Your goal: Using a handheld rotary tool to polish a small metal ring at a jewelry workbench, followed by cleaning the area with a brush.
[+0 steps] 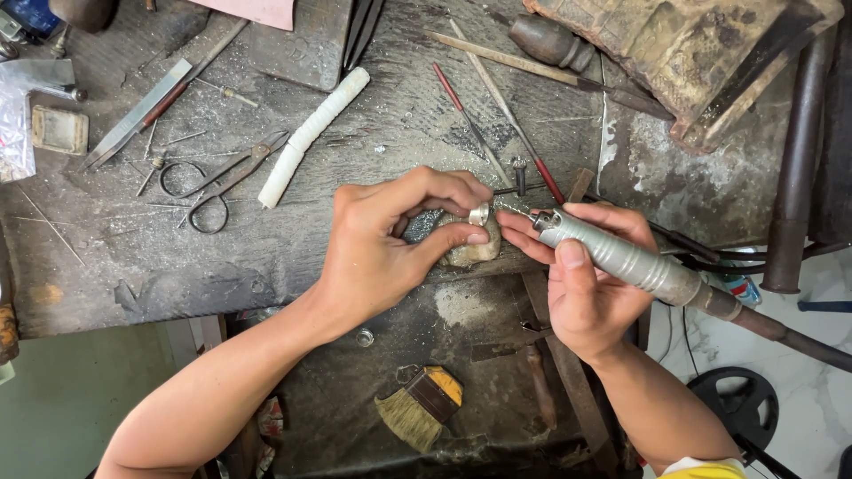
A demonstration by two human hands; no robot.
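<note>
My left hand (pixel 390 239) pinches a small silver ring (pixel 479 214) between thumb and forefinger, resting against a worn bench peg (pixel 475 252) at the workbench's front edge. My right hand (pixel 586 284) grips a grey metal rotary handpiece (pixel 621 257) like a pen. Its tip touches the ring from the right. A dark flexible shaft (pixel 781 333) runs from the handpiece off to the lower right.
On the dusty workbench (pixel 133 266) lie scissors (pixel 217 177), a white wrapped stick (pixel 311 133), a flat file (pixel 142 111), red-handled needle tools (pixel 497 133) and a wooden-handled tool (pixel 550 43). A brush (pixel 422 408) sits on the lower tray. A rusty block (pixel 701 53) stands top right.
</note>
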